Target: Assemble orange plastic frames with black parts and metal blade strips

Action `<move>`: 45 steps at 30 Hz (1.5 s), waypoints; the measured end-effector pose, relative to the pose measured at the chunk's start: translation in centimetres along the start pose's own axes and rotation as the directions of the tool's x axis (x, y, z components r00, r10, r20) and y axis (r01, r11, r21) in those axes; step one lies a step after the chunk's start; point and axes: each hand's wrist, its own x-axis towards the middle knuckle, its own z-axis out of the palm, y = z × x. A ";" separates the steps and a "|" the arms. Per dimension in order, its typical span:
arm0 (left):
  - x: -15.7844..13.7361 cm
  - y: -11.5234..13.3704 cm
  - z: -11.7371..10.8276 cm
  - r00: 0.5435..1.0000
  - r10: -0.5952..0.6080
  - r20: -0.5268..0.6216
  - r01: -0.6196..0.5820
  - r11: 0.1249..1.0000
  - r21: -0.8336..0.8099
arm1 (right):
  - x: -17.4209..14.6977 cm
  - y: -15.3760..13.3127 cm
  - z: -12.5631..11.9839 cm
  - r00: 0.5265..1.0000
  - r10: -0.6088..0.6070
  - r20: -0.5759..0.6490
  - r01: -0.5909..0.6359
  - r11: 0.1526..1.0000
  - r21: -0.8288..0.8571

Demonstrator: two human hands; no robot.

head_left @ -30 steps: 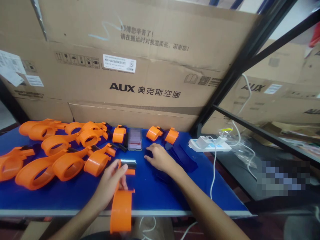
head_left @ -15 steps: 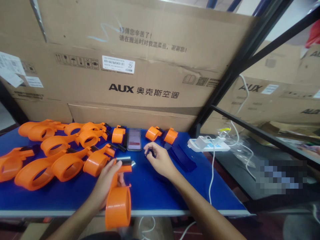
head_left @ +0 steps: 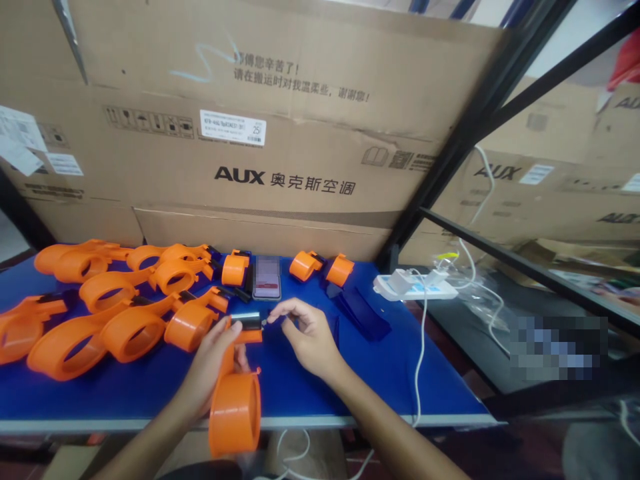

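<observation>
My left hand [head_left: 217, 357] is closed around an orange tape dispenser [head_left: 235, 410], near the front edge of the blue table. The dispenser's round hub hangs downward, and its head carries a black strip with a toothed metal edge [head_left: 246, 316] facing up. A small shiny piece sticks out at the right end of that head. My right hand [head_left: 307, 337] is beside it, index finger stretched toward the small piece and thumb held apart. Whether the fingertip touches the piece is too small to tell. Dark blue plastic pieces [head_left: 363, 317] lie right of my right hand.
Several more orange dispensers [head_left: 133, 331] cover the table's left side; two others [head_left: 341, 270] stand at the back. A phone [head_left: 267, 277] lies behind my hands. A white power strip [head_left: 415, 287] with cables sits at the right, and a large cardboard box [head_left: 300, 147] rises behind.
My right hand has moved left, from the middle of the table to the end of the dispenser's head. My left hand keeps the dispenser almost still.
</observation>
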 end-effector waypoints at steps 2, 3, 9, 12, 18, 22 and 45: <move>0.0 0.0 0.0 1.000 -0.004 -0.006 0.004 1.000 0.000 | -0.3 -0.3 0.2 0.999 -0.020 0.027 0.021 0.999 -0.034; 0.0 0.0 0.0 1.000 -0.006 -0.009 0.006 1.000 0.001 | -0.4 -0.3 0.3 0.999 -0.031 0.037 0.033 0.998 -0.046; 0.0 0.0 -0.1 1.000 0.004 -0.010 -0.004 1.000 -0.005 | -0.5 0.1 0.9 0.988 -0.135 0.081 0.139 0.989 -0.052; -0.1 -0.1 0.0 1.000 0.004 -0.016 -0.005 1.000 -0.024 | -0.3 0.3 0.9 0.983 -0.158 0.093 0.165 0.983 -0.084; 0.0 0.1 -0.5 0.995 -0.095 -0.023 0.091 0.986 -0.142 | -0.5 -0.2 0.6 0.992 -0.118 0.053 0.124 0.983 -0.134; -0.1 0.5 -0.8 0.981 -0.177 0.079 0.184 0.978 -0.099 | -0.9 -0.6 0.7 0.995 -0.099 -0.012 0.094 0.973 -0.212; -0.1 0.9 -1.1 0.943 -0.185 0.276 0.238 0.956 -0.173 | -1.2 -0.3 0.9 0.980 -0.120 0.159 0.156 0.958 -0.239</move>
